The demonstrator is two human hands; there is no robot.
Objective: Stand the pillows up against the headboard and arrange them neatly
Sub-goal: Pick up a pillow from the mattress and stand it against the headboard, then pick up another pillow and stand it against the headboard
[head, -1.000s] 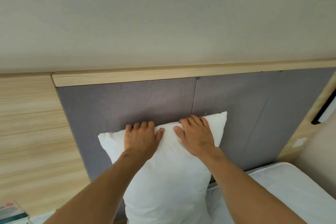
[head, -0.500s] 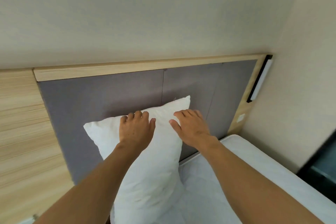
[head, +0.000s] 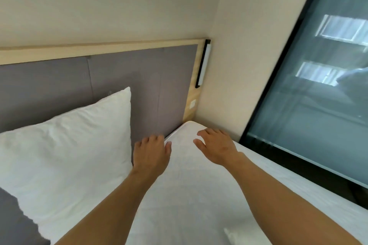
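Pillow [head: 65,155] upright against the headboard [head: 123,77].
Left hand [head: 151,155] and right hand [head: 217,147] spread, empty, over the mattress [head: 199,195].

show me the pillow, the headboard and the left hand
pillow [head: 65,151], head view, middle of its white front
headboard [head: 163,85], head view, bare grey padded panel
left hand [head: 151,153], head view, back of the hand

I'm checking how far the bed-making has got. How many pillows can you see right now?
1. A white pillow stands against the grey headboard, to the left of both hands. The mattress beside it shows no second pillow; others may lie outside the frame.
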